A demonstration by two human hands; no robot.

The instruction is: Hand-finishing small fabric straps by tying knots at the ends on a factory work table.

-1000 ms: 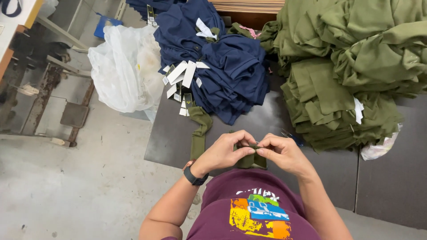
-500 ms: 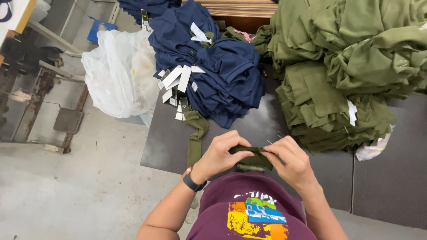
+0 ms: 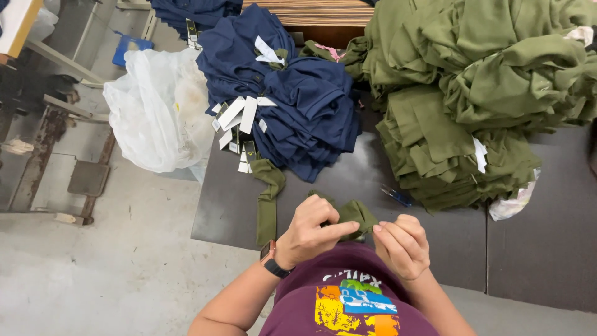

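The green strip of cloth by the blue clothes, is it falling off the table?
Partly. The green strip droops over the dark table's front edge, its end hanging past it. Nearby, white tags spill loose from the navy pile. Both hands pinch a small green piece.

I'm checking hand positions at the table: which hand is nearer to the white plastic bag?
Left. The left hand grips the small olive cloth piece on the side toward the white plastic bag; the right hand is farther from it, across the cloth.
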